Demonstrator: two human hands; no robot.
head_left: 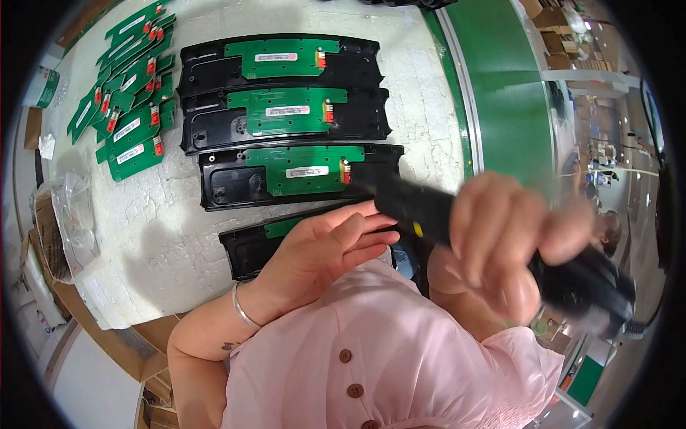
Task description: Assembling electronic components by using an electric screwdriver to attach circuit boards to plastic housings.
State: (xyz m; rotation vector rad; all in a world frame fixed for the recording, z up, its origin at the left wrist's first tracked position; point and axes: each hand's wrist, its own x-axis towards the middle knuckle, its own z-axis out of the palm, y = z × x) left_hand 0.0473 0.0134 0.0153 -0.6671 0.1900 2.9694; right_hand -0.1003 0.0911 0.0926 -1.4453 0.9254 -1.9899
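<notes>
My right hand [500,243], smeared by motion, is wrapped round a black electric screwdriver [414,207]. The tool's narrow end points left, close to the third black plastic panel [232,187] and the green circuit board [286,183] lying in it. Below that panel my left hand [325,243] hangs palm up with its fingers stretched out. It partly covers the nearest black panel [243,259], whose green board [282,228] shows only in part. Two more black panels [207,68] [214,131] with green boards lie farther back in the same column.
Several loose green circuit boards [128,136] with red-and-white parts are heaped at the left of the white foam-like table surface [164,236]. A green strip with a metal rail [464,79] runs along the right. A clear plastic bag [75,222] hangs over a carton at the left edge.
</notes>
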